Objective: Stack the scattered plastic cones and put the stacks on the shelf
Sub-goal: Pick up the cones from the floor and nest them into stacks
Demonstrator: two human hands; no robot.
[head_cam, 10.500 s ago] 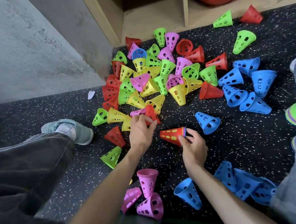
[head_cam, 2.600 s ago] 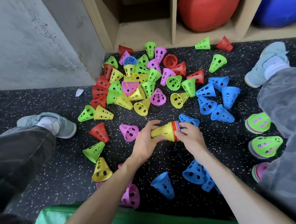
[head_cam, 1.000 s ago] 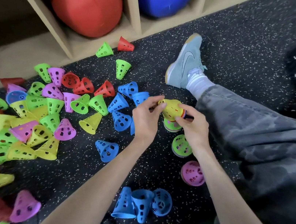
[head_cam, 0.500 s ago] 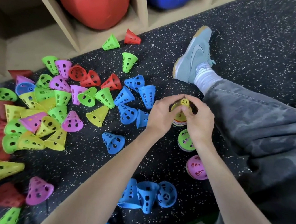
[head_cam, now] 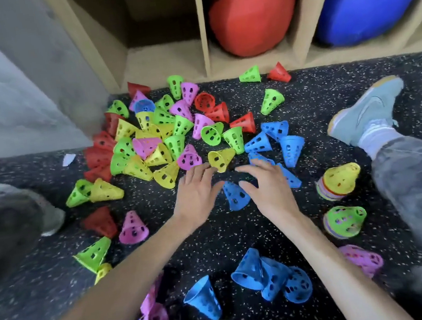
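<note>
Both hands, left (head_cam: 195, 192) and right (head_cam: 268, 181), spread empty; the yellow cone (head_cam: 220, 159) lies just beyond, nearer the left, rim toward it.

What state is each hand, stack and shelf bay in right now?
Left hand: open, empty.
Right hand: open, empty.
Yellow-topped stack: on floor.
Green-topped stack: on floor.
Pink-topped stack: on floor.
Left shelf bay: empty.

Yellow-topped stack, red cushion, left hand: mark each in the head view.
yellow-topped stack (head_cam: 340, 180), head view, side wall of the top yellow cone.
red cushion (head_cam: 250, 8), head view, middle of its front face.
left hand (head_cam: 195, 192), head view, back of the hand.
</note>
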